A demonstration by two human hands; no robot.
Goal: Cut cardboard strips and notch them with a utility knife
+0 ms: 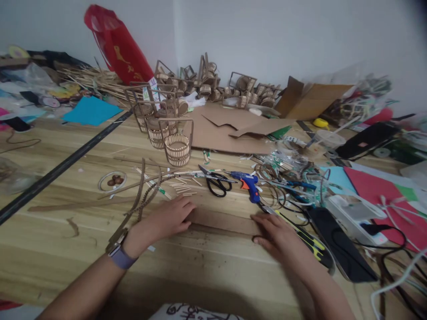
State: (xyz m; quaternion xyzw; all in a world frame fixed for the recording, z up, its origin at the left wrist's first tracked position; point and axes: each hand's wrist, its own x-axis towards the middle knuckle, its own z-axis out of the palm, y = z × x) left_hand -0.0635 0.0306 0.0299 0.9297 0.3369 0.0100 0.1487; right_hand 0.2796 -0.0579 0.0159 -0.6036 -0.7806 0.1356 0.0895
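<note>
A long brown cardboard strip [224, 220] lies flat on the wooden table [207, 271] in front of me. My left hand [168, 218] rests on its left end, fingers curled down onto the edge. My right hand [275, 233] presses on its right end, fingers bent along the near edge. A purple watch band sits on my left wrist. Just beyond the strip lie black-handled scissors [215, 181], a blue glue gun [248, 183] and several short wooden sticks [183, 187].
Small woven wooden baskets [176, 149] stand behind the tools, with more at the back wall. Flat cardboard sheets [230, 129], a red bag [116, 44], blue paper [90, 111], a black phone [336, 246], cables and red paper [383, 191] crowd the right side.
</note>
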